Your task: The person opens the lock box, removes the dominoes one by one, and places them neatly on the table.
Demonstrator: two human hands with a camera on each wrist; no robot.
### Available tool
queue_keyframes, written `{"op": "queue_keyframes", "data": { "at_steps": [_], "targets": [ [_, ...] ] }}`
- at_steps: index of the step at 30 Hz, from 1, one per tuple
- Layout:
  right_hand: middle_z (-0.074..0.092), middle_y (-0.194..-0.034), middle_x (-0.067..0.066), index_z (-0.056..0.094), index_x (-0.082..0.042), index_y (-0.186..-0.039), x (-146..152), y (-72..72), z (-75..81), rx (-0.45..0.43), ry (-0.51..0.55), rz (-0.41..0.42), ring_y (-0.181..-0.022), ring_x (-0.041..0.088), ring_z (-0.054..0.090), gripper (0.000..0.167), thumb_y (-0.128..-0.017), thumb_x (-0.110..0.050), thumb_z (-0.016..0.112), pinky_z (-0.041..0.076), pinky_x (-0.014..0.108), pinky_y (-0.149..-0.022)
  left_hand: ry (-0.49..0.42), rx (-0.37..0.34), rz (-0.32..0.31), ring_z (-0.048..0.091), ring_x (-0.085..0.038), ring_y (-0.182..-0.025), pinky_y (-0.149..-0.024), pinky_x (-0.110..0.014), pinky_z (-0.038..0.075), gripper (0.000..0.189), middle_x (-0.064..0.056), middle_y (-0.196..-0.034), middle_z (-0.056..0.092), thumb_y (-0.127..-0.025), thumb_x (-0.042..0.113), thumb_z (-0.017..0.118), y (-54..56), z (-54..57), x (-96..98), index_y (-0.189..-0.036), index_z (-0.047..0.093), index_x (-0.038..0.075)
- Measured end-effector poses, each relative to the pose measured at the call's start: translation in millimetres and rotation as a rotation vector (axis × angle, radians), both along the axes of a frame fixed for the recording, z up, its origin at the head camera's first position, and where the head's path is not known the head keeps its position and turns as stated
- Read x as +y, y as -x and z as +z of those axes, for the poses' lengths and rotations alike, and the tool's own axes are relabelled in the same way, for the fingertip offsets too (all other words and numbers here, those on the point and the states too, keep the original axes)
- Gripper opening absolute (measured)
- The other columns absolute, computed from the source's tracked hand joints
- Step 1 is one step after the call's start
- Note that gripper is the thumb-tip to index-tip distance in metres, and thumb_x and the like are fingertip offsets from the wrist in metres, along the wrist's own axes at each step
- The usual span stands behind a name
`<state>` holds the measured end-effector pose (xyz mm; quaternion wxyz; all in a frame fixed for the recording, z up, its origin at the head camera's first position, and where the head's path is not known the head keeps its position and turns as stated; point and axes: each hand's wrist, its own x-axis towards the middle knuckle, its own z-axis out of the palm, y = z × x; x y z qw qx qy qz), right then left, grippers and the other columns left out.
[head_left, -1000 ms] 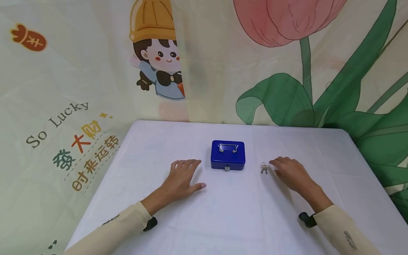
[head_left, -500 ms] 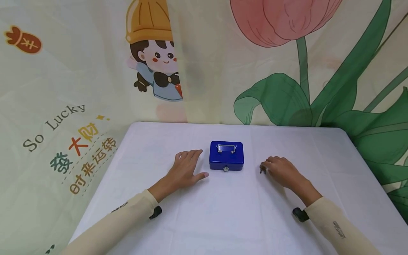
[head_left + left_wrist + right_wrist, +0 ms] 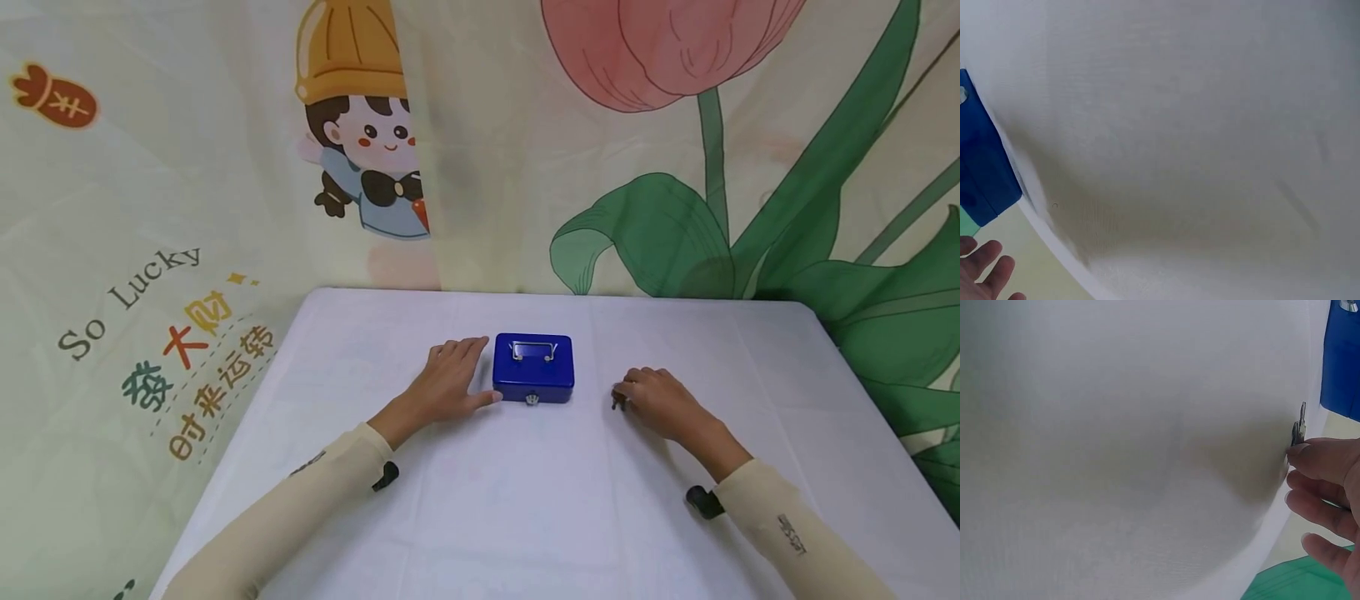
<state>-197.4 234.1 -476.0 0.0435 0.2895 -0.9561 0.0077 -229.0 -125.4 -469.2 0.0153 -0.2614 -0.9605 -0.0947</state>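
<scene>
- Blue and glossy, a small lockable box (image 3: 533,368) sits on a white-covered table (image 3: 517,508), its lid down and its silver lock (image 3: 532,399) facing the person.
- At right, the right hand (image 3: 660,402) pinches small metal keys (image 3: 1299,428) between thumb and fingertips, beside the box but apart from it; whether the keys are clear of the cloth cannot be told.
- At left, the left hand (image 3: 450,383) reaches along the box's near left corner, fingers spread and grasping nothing; whether the thumb touches the box is unclear.
- Done, by the look of it: the keys are in the fingers' grip, and the other hand is in place to steady the box.
- Left, in all likelihood, is most of the work: no key shows in the lock, the wire handle (image 3: 534,350) lies folded on the lid, and the box is not yet unlocked, as far as can be judged.
</scene>
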Motion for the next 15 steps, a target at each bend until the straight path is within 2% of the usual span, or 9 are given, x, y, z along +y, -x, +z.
{"op": "queue_keyframes", "data": {
  "at_steps": [5,15],
  "targets": [
    [0.073,-0.096,0.009,0.077,-0.004,-0.106,1,0.6,0.5,-0.002,0.012,0.008,-0.087,0.023,0.069,0.023,-0.083,-0.002,0.079,0.058,0.041,-0.078,0.016,-0.018,-0.006,0.042,-0.035,-0.139,-0.112,-0.056,0.033,0.099,-0.015,-0.155,0.043,-0.088,0.069,0.06,6.3,-2.6,8.2,-0.157,0.027,0.007],
    [0.073,-0.088,0.005,0.078,-0.004,-0.1,1,3.2,-0.3,0.001,0.051,0.049,-0.08,0.02,0.069,0.02,-0.08,-0.003,0.082,0.058,0.039,-0.074,0.033,-0.031,-0.042,0.04,-0.036,-0.14,-0.111,-0.055,0.033,0.102,-0.015,-0.157,0.039,-0.088,0.069,0.06,7.3,-5.4,17.7,-0.158,0.022,0.006]
  ]
}}
